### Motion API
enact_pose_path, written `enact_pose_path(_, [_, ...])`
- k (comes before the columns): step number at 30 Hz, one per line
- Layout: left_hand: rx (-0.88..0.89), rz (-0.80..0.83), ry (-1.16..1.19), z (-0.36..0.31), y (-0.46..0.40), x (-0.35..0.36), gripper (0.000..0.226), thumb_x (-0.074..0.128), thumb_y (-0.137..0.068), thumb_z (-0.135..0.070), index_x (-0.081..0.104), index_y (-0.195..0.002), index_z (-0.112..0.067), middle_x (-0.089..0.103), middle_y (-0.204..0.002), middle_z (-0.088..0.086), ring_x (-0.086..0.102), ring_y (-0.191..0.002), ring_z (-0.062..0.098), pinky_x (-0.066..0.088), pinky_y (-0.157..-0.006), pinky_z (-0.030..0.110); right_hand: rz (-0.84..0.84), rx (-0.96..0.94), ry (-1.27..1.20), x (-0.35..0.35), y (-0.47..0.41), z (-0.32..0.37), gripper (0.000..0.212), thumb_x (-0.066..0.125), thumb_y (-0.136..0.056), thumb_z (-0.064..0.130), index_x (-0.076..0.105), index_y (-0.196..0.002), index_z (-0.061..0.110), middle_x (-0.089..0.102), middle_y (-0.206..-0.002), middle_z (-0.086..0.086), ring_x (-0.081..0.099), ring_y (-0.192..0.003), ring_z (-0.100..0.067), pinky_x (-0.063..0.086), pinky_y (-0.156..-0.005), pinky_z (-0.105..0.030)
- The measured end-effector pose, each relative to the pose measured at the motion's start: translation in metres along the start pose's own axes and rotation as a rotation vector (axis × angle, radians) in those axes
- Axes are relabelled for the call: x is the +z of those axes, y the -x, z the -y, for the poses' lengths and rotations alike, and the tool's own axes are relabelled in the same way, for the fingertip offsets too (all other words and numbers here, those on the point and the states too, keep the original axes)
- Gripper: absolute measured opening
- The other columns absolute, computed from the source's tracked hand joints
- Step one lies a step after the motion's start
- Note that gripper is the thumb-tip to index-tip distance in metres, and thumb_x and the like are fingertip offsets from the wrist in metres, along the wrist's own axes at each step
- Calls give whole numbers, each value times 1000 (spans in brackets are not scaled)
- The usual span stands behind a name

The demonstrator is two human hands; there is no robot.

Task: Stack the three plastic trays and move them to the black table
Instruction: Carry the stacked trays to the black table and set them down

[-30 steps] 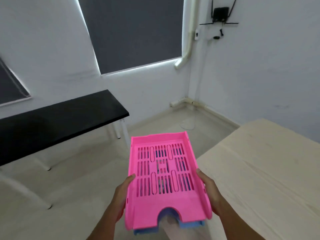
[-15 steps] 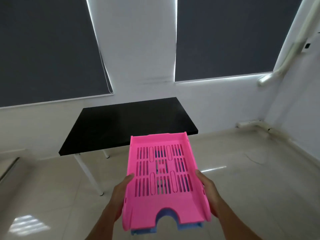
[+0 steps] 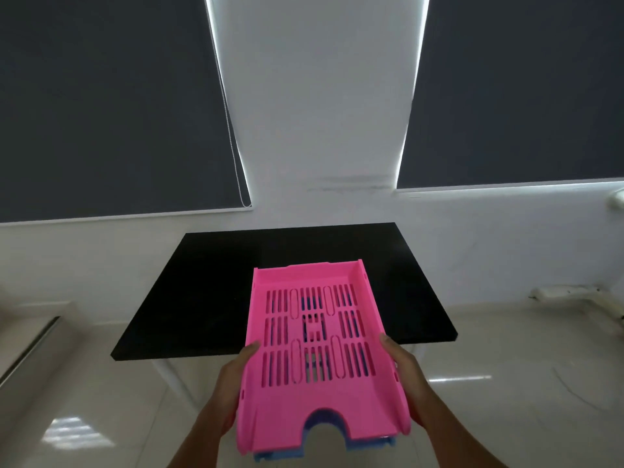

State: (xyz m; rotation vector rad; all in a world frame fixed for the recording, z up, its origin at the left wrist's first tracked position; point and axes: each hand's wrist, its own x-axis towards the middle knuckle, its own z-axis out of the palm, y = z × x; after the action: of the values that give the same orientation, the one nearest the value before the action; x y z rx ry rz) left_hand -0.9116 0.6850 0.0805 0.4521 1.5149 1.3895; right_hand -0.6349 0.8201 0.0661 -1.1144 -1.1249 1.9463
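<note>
I carry a stack of plastic trays in both hands, level in front of me. The pink tray (image 3: pixel 314 393) lies on top, slotted base facing up. A blue tray (image 3: pixel 371 445) peeks out beneath its near edge; any tray below that is hidden. My left hand (image 3: pixel 233 386) grips the stack's left side and my right hand (image 3: pixel 408 380) grips its right side. The black table (image 3: pixel 202 298) stands straight ahead against the wall, and the far end of the stack hangs over its near edge.
White table legs (image 3: pixel 169 376) show under the near edge. A shiny tiled floor (image 3: pixel 84 400) spreads left and right. Dark roller blinds (image 3: pixel 101 96) cover two windows behind the table. A white pipe (image 3: pixel 574 293) runs along the wall base at right.
My view has swung left from the beige table to face the black table head on, and I have come closer. The stack stays held in both hands and now overlaps the table's near edge.
</note>
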Motion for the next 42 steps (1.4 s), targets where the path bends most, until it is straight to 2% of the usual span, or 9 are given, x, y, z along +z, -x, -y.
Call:
enact_pose_path(9, [-76, -56, 37, -45, -156, -37, 41, 61, -87, -37, 72, -107, -3, 70, -109, 31, 66, -102, 52, 49, -94, 69, -8, 80, -56, 53, -151, 18, 49, 56, -93, 41, 65, -118, 0, 69, -109, -28, 67, -99, -46, 48, -100, -63])
enact_pose_path(15, [-184, 2, 4, -79, -248, -51, 37, 62, -90, -35, 71, -108, -4, 73, -107, 28, 68, -103, 49, 50, -95, 67, -38, 123, -213, 81, -221, 29, 53, 56, -91, 38, 60, -124, -3, 67, -109, -28, 67, -92, -42, 56, -86, -52])
enact_pose_path(17, [-213, 30, -7, -89, -272, -52, 35, 61, -93, -33, 69, -110, -4, 73, -106, 28, 67, -105, 49, 49, -96, 66, -55, 153, -240, 84, -240, 34, 53, 55, -92, 39, 61, -125, -2, 63, -117, -34, 65, -97, -45, 55, -90, -56])
enact_pose_path(20, [-252, 60, -11, -101, -303, -49, 31, 61, -93, -29, 69, -110, -5, 73, -106, 27, 66, -106, 49, 49, -97, 65, -70, 178, -224, 86, -266, 41, 58, 65, -86, 42, 62, -127, 2, 56, -131, -37, 59, -112, -51, 41, -105, -65])
enact_pose_path(24, [-248, 45, -35, -107, -336, -42, 27, 58, -95, -26, 69, -106, -4, 75, -100, 27, 71, -95, 46, 52, -94, 61, -67, 189, -177, 81, -306, 53, 69, 78, -69, 39, 64, -126, 4, 60, -126, -36, 64, -104, -47, 47, -100, -63])
enact_pose_path(29, [-267, -2, -45, -111, -364, -36, 29, 61, -93, -25, 69, -110, -4, 75, -101, 27, 69, -100, 47, 52, -94, 62, -44, 205, -153, 78, -341, 66, 41, 58, -93, 27, 59, -131, 13, 69, -118, -27, 69, -103, -44, 54, -89, -55])
enact_pose_path(37, [-204, -9, -142, -124, -389, -27, 29, 61, -94, -21, 68, -117, -5, 76, -100, 24, 72, -95, 43, 53, -92, 63, -120, 219, 43, 77, -375, 88, 34, 56, -95, 23, 63, -128, 14, 75, -109, -19, 73, -99, -38, 55, -92, -56])
enact_pose_path(40, [-41, -54, -382, -136, -391, -21, 33, 61, -94, -15, 61, -127, -19, 78, -93, 12, 78, -81, 26, 62, -77, 46, -264, 99, 299, 81, -375, 94, 30, 62, -93, 19, 66, -122, 21, 77, -98, -4, 77, -82, -18, 61, -72, -37])
enact_pose_path(42, [46, -89, -493, -144, -391, -17, 34, 62, -93, -12, 61, -125, -25, 78, -88, 8, 78, -74, 18, 63, -70, 37, -319, 12, 446, 83, -373, 96, 26, 65, -91, 17, 68, -116, 22, 74, -94, 6, 74, -77, -6, 53, -61, -20])
